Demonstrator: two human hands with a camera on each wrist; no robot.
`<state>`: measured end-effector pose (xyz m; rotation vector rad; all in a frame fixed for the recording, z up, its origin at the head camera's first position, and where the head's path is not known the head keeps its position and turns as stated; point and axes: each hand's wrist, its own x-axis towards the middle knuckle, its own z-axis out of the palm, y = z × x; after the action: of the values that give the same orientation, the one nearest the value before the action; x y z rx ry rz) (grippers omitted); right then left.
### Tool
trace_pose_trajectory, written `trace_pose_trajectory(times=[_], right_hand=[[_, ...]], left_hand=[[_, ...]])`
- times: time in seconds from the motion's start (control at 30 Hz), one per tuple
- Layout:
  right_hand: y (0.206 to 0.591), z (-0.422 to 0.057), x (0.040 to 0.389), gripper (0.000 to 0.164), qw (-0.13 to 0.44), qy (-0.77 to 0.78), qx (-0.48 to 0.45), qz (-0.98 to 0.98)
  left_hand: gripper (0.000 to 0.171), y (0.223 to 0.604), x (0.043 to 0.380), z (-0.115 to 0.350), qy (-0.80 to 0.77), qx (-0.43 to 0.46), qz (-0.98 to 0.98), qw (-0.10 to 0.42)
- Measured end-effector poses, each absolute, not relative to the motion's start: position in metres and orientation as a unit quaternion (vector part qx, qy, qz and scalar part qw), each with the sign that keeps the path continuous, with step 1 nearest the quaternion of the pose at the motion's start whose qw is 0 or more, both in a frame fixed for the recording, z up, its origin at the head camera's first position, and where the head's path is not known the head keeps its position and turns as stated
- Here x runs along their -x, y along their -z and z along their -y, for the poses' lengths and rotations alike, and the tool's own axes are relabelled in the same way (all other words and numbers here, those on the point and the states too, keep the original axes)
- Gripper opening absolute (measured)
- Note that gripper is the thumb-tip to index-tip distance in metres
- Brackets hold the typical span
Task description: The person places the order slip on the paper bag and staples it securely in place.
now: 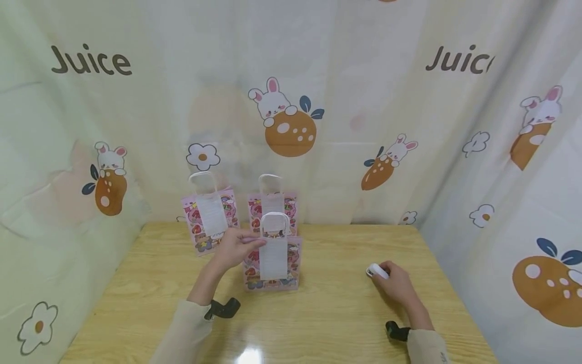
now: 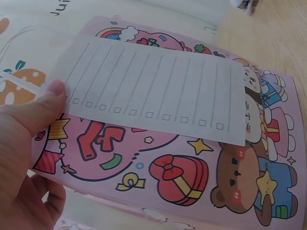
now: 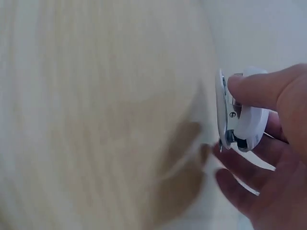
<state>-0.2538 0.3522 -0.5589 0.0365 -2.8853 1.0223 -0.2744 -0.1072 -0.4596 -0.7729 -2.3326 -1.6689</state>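
Observation:
My left hand (image 1: 235, 247) pinches the upper left edge of a pink cartoon paper bag (image 1: 294, 263) that stands upright on the table. The thumb presses a white lined slip (image 2: 148, 91) with small checkboxes against its front. In the left wrist view a brown bear and a red heart box are printed beside the slip. A white loop handle (image 1: 275, 215) rises from the bag's top. Farther right, my right hand (image 1: 397, 284) holds a small white stapler (image 3: 252, 117) with metal parts, thumb on one side and fingers under it.
Two similar pink bags with white slips and loop handles stand at the back, one bag (image 1: 232, 202) at the left and one bag (image 1: 293, 205) behind the held one. The wooden table (image 1: 336, 313) meets a printed curtain (image 1: 345, 177) at the back and sides.

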Motion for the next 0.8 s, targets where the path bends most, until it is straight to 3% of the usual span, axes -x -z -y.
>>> trace_pose_trajectory(times=[0.2, 0.43, 0.53, 0.67, 0.8], right_hand=[[0.541, -0.323, 0.254, 0.035, 0.025, -0.426, -0.037, 0.904], [0.502, -0.274, 0.255, 0.035, -0.038, -0.531, -0.087, 0.842], [0.484, -0.251, 0.253, 0.036, -0.031, -0.555, -0.091, 0.826], [0.466, -0.220, 0.245, 0.050, -0.018, -0.598, -0.082, 0.797], [0.451, -0.190, 0.239, 0.049, -0.017, -0.662, -0.125, 0.739]], left_hand=[[0.008, 0.465, 0.277, 0.110, 0.561, 0.271, 0.775, 0.104], [0.010, 0.461, 0.278, 0.110, 0.553, 0.283, 0.774, 0.120], [0.011, 0.462, 0.278, 0.109, 0.549, 0.274, 0.780, 0.118], [0.009, 0.465, 0.274, 0.107, 0.551, 0.257, 0.786, 0.109], [0.008, 0.464, 0.272, 0.105, 0.554, 0.252, 0.785, 0.117]])
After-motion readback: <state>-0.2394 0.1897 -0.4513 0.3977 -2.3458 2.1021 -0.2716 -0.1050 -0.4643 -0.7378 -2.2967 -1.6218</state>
